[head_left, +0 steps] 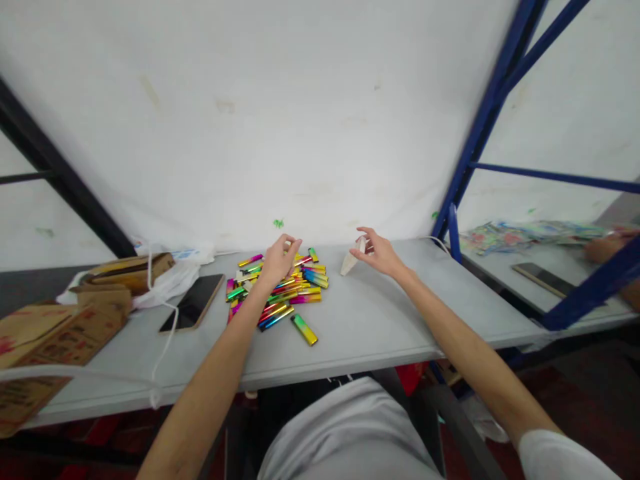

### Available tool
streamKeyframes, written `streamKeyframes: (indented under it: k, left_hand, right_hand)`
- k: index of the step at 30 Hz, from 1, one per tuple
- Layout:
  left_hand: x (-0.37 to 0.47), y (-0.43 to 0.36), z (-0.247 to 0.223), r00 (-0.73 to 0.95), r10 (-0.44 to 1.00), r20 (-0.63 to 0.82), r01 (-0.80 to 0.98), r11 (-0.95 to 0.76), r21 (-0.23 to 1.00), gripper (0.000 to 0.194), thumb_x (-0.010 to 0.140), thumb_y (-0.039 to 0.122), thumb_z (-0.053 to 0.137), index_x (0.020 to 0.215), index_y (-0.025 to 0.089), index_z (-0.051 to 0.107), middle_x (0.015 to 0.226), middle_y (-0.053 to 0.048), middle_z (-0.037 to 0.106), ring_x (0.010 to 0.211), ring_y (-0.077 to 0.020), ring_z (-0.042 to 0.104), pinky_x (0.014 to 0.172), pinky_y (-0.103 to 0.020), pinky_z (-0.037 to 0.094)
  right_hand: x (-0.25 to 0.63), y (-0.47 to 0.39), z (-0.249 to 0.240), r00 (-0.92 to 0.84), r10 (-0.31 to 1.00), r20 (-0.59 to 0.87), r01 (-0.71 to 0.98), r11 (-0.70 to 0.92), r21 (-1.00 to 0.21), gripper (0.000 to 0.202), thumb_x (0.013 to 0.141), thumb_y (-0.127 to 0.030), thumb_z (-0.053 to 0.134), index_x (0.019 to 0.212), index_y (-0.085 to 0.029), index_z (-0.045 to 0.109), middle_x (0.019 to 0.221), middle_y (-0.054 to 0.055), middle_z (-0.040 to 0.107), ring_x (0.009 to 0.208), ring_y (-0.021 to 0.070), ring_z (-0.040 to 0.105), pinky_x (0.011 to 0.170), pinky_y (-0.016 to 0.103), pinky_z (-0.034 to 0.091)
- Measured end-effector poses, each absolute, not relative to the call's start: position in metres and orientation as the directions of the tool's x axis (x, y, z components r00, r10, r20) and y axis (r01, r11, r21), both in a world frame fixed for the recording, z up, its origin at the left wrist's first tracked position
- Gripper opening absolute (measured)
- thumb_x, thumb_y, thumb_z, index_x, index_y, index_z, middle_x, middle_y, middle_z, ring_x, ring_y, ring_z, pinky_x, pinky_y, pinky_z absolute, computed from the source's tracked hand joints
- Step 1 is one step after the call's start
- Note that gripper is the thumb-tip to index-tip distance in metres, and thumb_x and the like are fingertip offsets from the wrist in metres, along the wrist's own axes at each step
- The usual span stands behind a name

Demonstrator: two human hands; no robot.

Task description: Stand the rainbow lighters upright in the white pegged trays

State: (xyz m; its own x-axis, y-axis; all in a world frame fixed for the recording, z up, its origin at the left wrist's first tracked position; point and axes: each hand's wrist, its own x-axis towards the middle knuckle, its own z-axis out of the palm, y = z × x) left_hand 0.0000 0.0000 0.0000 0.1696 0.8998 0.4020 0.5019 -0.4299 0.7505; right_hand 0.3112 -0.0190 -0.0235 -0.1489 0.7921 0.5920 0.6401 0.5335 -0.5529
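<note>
A heap of shiny, many-coloured lighters (283,293) lies on the grey table. One green-and-yellow lighter (305,330) rests apart from the heap, closer to the table's front edge. My left hand (281,259) is over the back of the heap, its fingers curled together; whatever they hold, if anything, is hidden. To the right, my right hand (377,251) grips a small, flat, pale piece (349,264) between thumb and fingers, with the index finger raised. The piece is tilted, its lower end near the tabletop; its exact kind is unclear.
A dark phone (194,303) lies left of the heap, beside a white cable (167,333) and opened cardboard boxes (103,313). A white wall (320,133) backs the table (380,327). Beyond the blue metal frame (480,133), a co-worker's hand (607,248) is near printed sheets and another phone.
</note>
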Motion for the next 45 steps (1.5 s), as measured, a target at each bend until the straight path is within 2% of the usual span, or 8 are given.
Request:
streamKeyframes:
  k: [7,13,17,20,24,31,38,45]
  left_hand:
    - [0.003,0.006,-0.007,0.23,0.865,0.445,0.627,-0.482,0.612,0.038,0.077,0.056,0.077,0.085,0.023,0.062,0.068,0.002,0.065,0.062,-0.0173,0.058,0.063,-0.028,0.041]
    - [0.0,0.015,-0.011,0.29,0.809,0.512,0.627,-0.565,0.537,0.033,0.078,0.053,0.078,0.079,0.021,0.073,0.089,-0.008,0.074,0.087,-0.0271,0.067,0.085,-0.038,0.05]
    - [-0.002,0.017,-0.011,0.307,0.788,0.534,0.624,-0.59,0.512,0.025,0.079,0.045,0.077,0.082,0.021,0.079,0.097,-0.012,0.075,0.095,-0.0311,0.069,0.095,-0.043,0.051]
    - [-0.002,0.018,-0.012,0.3,0.802,0.516,0.57,-0.585,0.576,0.023,0.079,0.04,0.077,0.092,0.021,0.079,0.095,-0.01,0.076,0.089,-0.0276,0.07,0.089,-0.04,0.053]
    - [-0.001,0.019,-0.015,0.236,0.84,0.489,0.423,-0.542,0.727,0.048,0.069,0.036,0.085,0.111,0.022,0.07,0.081,-0.001,0.074,0.071,-0.0197,0.068,0.069,-0.03,0.053]
    - [0.004,0.014,-0.008,0.193,0.907,0.375,0.287,-0.418,0.862,0.029,0.069,0.036,0.083,0.089,0.018,0.072,0.07,-0.002,0.071,0.067,-0.019,0.066,0.066,-0.03,0.052]
    - [0.005,0.014,-0.009,0.133,0.925,0.355,0.262,-0.379,0.888,0.03,0.074,0.038,0.076,0.097,0.019,0.071,0.073,-0.001,0.068,0.069,-0.0187,0.066,0.065,-0.029,0.05]
    - [0.004,0.013,-0.014,0.09,0.924,0.371,0.344,-0.378,0.859,0.037,0.066,0.035,0.082,0.097,0.021,0.064,0.072,0.004,0.06,0.061,-0.015,0.059,0.06,-0.027,0.047]
  right_hand:
    - [0.317,-0.02,-0.022,-0.231,0.807,0.544,0.67,0.538,-0.513,0.058,0.094,-0.059,0.064,0.136,-0.018,0.057,0.108,0.009,0.072,0.077,0.0198,0.068,0.078,0.035,0.059]
    - [0.323,-0.019,-0.026,-0.309,0.849,0.429,0.702,0.508,-0.499,0.072,0.087,-0.06,0.075,0.142,-0.018,0.055,0.101,0.008,0.074,0.081,0.0219,0.071,0.081,0.036,0.059]
    - [0.321,-0.018,-0.032,-0.404,0.859,0.314,0.72,0.511,-0.47,0.085,0.079,-0.062,0.082,0.146,-0.017,0.055,0.117,0.013,0.074,0.092,0.0257,0.073,0.087,0.038,0.059]
    - [0.319,-0.019,-0.036,-0.447,0.863,0.233,0.747,0.504,-0.434,0.093,0.077,-0.064,0.083,0.151,-0.016,0.053,0.128,0.017,0.072,0.105,0.0317,0.073,0.094,0.043,0.058]
    - [0.317,-0.019,-0.039,-0.481,0.851,0.213,0.761,0.525,-0.381,0.081,0.077,-0.064,0.082,0.141,-0.017,0.065,0.137,0.017,0.07,0.122,0.0373,0.068,0.107,0.049,0.052]
    - [0.318,-0.018,-0.038,-0.478,0.848,0.229,0.75,0.53,-0.397,0.075,0.081,-0.059,0.082,0.141,-0.018,0.065,0.141,0.015,0.068,0.127,0.0351,0.066,0.112,0.047,0.05]
    - [0.337,-0.021,-0.017,-0.359,0.88,0.311,0.743,0.471,-0.476,0.064,0.083,-0.047,0.081,0.138,-0.016,0.067,0.135,0.015,0.07,0.117,0.0317,0.07,0.107,0.046,0.053]
    - [0.368,-0.023,-0.012,-0.439,0.896,0.072,0.725,0.4,-0.56,0.063,0.077,-0.051,0.086,0.13,-0.019,0.073,0.119,0.01,0.077,0.1,0.0288,0.075,0.093,0.041,0.061]
